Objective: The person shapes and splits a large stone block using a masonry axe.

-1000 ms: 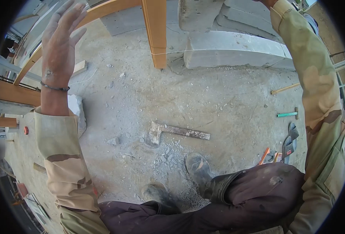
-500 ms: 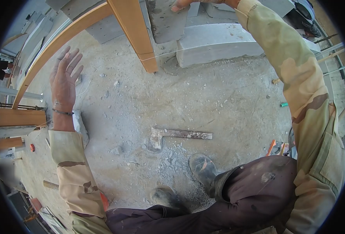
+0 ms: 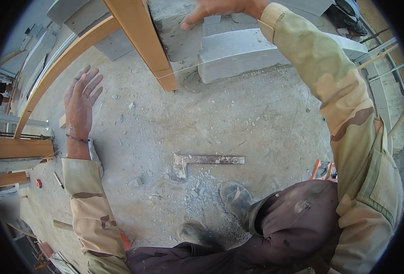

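Note:
My left hand [image 3: 80, 106] is raised at the left with its fingers spread, palm showing and nothing in it. Beside it runs a curved wooden strip [image 3: 41, 82]. At the top edge, my right hand [image 3: 231, 6] reaches over a grey block [image 3: 177, 42], its thumb stretched out above the block's face; the other fingers are partly cut off by the frame. Just left of that block stands an orange-brown wooden post [image 3: 142, 43]. A worn hatchet [image 3: 213, 159] lies on the floor in front of my boots, among grey chips.
A long light grey block [image 3: 243, 57] lies right of the post, with a thin string [image 3: 183, 70] stretched across its near end. More grey blocks [image 3: 85, 20] are stacked at the upper left. Rubble [image 3: 204, 189] litters the floor near my boots [image 3: 236, 198].
The view has shifted slightly. More of my right hand now shows, its thumb further left and lower. My left hand appears a little lower and further right, still spread.

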Available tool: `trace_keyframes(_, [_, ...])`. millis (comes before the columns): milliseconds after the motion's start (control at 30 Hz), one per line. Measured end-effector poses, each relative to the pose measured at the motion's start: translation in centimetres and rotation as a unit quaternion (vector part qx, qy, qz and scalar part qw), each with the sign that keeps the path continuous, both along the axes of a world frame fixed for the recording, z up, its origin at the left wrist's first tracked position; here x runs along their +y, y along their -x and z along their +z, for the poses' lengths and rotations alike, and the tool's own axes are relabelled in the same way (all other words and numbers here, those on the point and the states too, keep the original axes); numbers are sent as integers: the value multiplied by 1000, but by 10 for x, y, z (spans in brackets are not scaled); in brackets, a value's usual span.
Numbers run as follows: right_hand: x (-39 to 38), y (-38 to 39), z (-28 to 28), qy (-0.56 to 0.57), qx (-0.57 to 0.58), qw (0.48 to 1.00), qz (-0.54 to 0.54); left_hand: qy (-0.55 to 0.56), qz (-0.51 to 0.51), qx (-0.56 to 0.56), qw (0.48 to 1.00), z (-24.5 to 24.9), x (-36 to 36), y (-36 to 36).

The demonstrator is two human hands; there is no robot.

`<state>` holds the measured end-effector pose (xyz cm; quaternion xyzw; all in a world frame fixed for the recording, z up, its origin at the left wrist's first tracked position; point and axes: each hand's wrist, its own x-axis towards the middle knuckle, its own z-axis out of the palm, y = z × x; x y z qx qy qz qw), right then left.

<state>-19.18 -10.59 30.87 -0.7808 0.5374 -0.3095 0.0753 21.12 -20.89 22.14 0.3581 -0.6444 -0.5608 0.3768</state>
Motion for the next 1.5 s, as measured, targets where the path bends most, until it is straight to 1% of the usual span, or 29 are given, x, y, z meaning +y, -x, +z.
trace_keyframes(133, [4, 6, -2, 5, -6, 1000, -15, -6, -13, -5, 1000, 1, 3, 2])
trace_keyframes(200, [2, 7, 0, -14, -4, 1000, -13, -39, -14, 2, 999, 1, 3, -3])
trace_keyframes(233, [-1, 9, -1, -11, -7, 1000, -8, -36, -9, 0, 999, 3, 3, -7])
trace_keyframes(300, [-3, 15, -3, -3, -52, 998, 34, -36, -25, -1, 999, 4, 4, -13])
trace_keyframes(333, [3, 13, 0, -4, -51, 998, 40, -36, -19, 1, 999, 5, 6, -15])
trace_keyframes(400, [18, 6, 11, -57, -69, 996, 24, -31, -11, -15, 999, 12, 7, -17])
trace_keyframes(433, [19, 6, 8, -57, -66, 996, 30, -30, -4, -12, 999, 12, 7, -17])
trace_keyframes(500, [18, 3, 1, -5, 4, 1000, 8, -47, 10, -1, 999, 10, 6, -18])
trace_keyframes(533, [19, 1, 2, -8, 6, 1000, 20, -50, 22, 2, 999, 9, 6, -16])
trace_keyframes(600, [19, -4, 4, -68, -68, 995, 23, -48, 16, -10, 999, 9, 9, -12])
trace_keyframes(633, [18, -5, 4, -71, -63, 995, 40, -50, 33, -6, 998, 9, 10, -12])
trace_keyframes(700, [16, -4, 4, -88, -54, 995, 13, -34, -4, -43, 998, 11, 12, -10])
trace_keyframes(733, [14, -9, 5, -92, -48, 994, 23, -39, 7, -38, 999, 10, 13, -10])
trace_keyframes(800, [14, -11, 4, -102, -76, 992, 11, -25, 3, -56, 998, 10, 14, -5])
trace_keyframes(833, [14, -11, 4, -105, -72, 992, 11, -29, 5, -52, 998, 9, 14, -5])
trace_keyframes(900, [14, -11, 2, -84, -44, 995, 3, -12, -1, -66, 998, 9, 14, -4])
trace_keyframes(1033, [17, -16, 4, -77, -37, 996, -3, -11, -12, -76, 997, 11, 19, -3])
trace_keyframes(1100, [22, -22, 8, -88, -36, 995, -23, -15, -9, -88, 996, 10, 21, -3])
trace_keyframes(1333, [14, -10, 0, -69, -64, 996, -1, -11, -10, -80, 997, 16, 20, -8])
trace_keyframes(1433, [13, -9, -2, -40, -41, 998, -10, -6, -18, -89, 996, 20, 23, -11])
trace_keyframes(1500, [10, -5, -6, -26, -22, 999, -13, -28, -14, -84, 996, 22, 24, -11])
